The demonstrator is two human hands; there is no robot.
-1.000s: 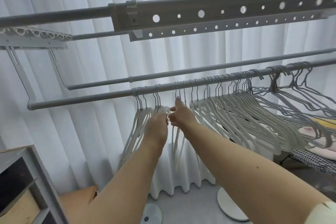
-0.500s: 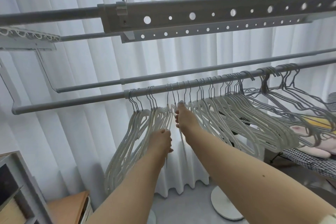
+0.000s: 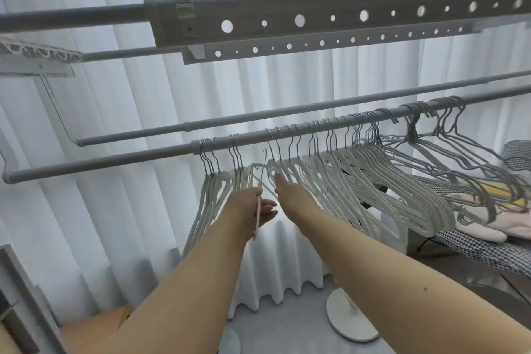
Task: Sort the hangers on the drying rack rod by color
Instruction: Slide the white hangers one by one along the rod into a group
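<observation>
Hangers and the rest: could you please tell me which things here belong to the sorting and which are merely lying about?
Belonging to the job:
white hangers
grey hangers
rod
loose white hanger, gripped by the left hand
right hand, reaching among the white hangers

Lying about:
curtain
round stand base
checked fabric
wooden shelf

Matt grey metal rod [image 3: 115, 158] carried ribbed white plastic hangers [image 3: 373, 190] with shiny wire hooks, before sheer white cloth curtains [image 3: 115, 100].
</observation>
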